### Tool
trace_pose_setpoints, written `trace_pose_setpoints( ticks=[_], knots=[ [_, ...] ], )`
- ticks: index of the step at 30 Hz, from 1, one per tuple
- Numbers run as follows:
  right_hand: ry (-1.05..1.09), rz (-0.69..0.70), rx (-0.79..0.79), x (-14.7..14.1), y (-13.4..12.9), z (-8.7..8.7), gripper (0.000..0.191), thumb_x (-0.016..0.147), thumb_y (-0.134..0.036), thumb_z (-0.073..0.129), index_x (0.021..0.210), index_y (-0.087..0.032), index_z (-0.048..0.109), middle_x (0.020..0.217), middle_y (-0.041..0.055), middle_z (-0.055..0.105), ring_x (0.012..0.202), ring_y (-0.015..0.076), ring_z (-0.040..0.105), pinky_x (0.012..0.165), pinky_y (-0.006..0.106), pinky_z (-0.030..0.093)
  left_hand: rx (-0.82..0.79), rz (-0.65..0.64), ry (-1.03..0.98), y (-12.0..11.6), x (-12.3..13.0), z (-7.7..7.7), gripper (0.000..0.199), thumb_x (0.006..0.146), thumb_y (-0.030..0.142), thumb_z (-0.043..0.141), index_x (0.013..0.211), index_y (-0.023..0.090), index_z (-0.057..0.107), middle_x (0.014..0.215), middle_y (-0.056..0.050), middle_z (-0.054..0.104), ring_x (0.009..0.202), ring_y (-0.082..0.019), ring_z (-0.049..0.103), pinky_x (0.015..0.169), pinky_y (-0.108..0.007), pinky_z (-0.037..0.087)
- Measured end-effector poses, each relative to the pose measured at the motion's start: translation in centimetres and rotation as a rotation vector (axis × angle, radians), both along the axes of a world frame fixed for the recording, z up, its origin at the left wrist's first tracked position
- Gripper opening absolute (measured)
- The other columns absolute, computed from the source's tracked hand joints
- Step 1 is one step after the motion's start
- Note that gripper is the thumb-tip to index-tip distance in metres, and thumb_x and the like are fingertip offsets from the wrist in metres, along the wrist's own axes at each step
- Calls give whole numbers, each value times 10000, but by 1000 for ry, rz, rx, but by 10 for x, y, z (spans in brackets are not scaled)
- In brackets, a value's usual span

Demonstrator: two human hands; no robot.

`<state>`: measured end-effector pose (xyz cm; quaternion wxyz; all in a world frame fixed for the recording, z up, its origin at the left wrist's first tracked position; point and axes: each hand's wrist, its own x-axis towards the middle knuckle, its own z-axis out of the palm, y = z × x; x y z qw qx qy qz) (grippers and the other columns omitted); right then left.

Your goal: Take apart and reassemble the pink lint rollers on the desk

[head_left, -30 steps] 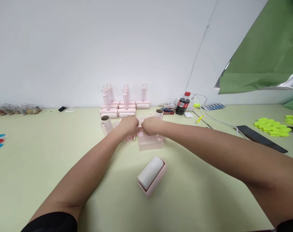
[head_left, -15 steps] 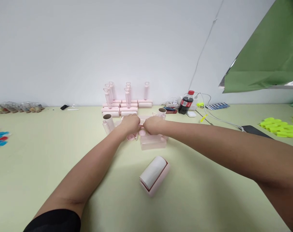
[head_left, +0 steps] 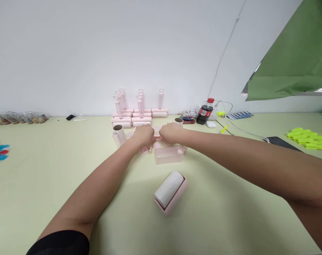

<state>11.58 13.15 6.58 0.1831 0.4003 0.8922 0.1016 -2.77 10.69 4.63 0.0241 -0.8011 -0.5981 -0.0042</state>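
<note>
A pink part [head_left: 157,138] is seen between the left hand [head_left: 144,134] and the right hand [head_left: 170,132]; both are curled, but whether it is gripped cannot be told. Just nearer than the right hand, a translucent pink box [head_left: 168,157] is placed.

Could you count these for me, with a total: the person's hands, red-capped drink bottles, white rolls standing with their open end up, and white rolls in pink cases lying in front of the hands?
Hands, left hand and right hand: 2
Red-capped bottle: 1
Standing white rolls: 2
Roll in pink case: 1
Total: 6
</note>
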Motion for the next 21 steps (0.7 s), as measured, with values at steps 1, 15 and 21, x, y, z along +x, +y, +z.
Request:
trace_pose_setpoints(
  ticks=[1, 15, 21],
  knots=[
    [3, 3, -4, 0, -1, 2, 288, 692, -192, 664, 955, -95, 729, 901, 204, 701, 875, 303, 664, 689, 326, 435, 2, -1, 0, 0, 0, 0, 309, 811, 400, 594, 1001, 184, 706, 1051, -102, 623, 994, -264, 597, 792, -316, 471],
    [71, 224, -167, -11, -7, -6, 246, 756, -235, 557, 907, -189, 746, 883, 90, 736, 732, 210, 635, 550, 270, 332, -10, -30, 34, -3, 2, 7, 208, 713, 205, 630, 893, 155, 721, 989, -135, 633, 927, -283, 621, 748, -329, 479],
    [85, 246, -137, -9, -1, -11, 256, 799, -230, 508, 891, -181, 742, 890, 99, 734, 732, 210, 631, 572, 278, 336, -20, -30, 37, -5, 2, 10, 203, 705, 172, 620, 884, 145, 712, 991, -138, 637, 910, -272, 627, 740, -320, 479]
  ],
)
